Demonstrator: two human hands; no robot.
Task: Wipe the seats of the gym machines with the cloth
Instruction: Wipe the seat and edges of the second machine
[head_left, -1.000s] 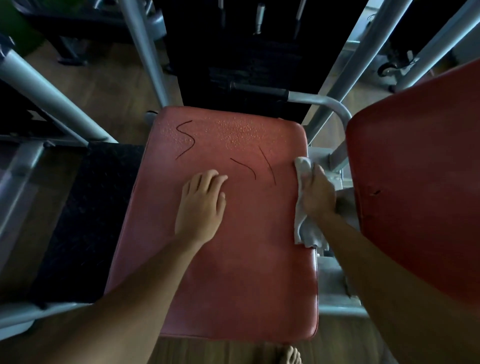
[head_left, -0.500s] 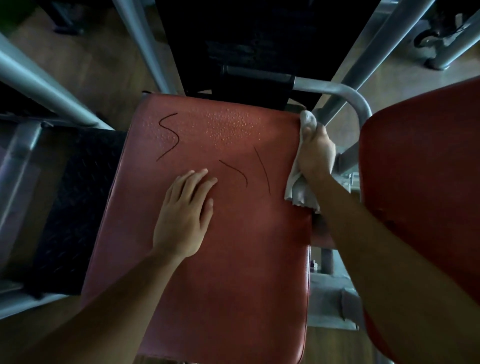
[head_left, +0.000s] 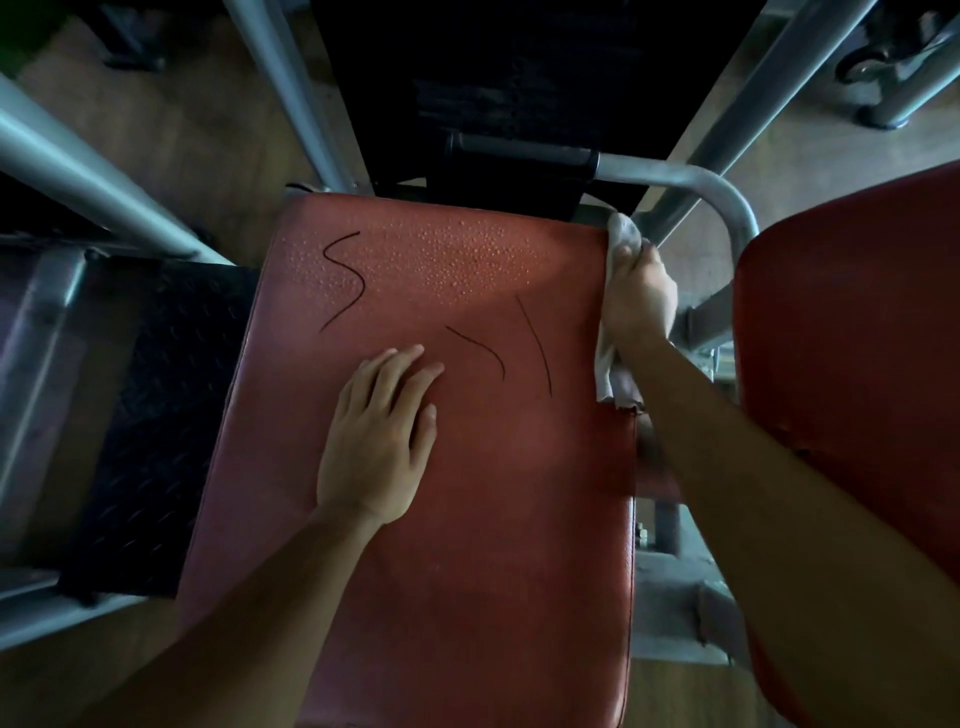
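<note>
Overhead view of a red padded seat (head_left: 467, 545) on a gym machine. Left hand (head_left: 376, 441) laid flat near the middle of the pad, fingers straight and close together, holding nothing. Right hand (head_left: 639, 301) at the seat's far right corner, fingers curled round a pale cloth (head_left: 622, 233) and pressing it against the pad's side edge. One end of the cloth poking out beyond the fingertips, the other hanging down beside the wrist.

Across the far part of the pad, a band of water droplets (head_left: 447, 260), unwiped. Also untouched: a dark S-shaped mark (head_left: 345, 280) at the far left and two curved dark strokes (head_left: 535, 343) just beyond the left fingertips. Near half of the pad dull, with no drops showing.

Judged early to midway on this seat: side edge in hand, wet band and marks left to do. Second red pad (head_left: 857, 389) at the right, close to the right forearm, with no sign either way of wiping. Grey tube frame (head_left: 727, 202) just behind the cloth.
</note>
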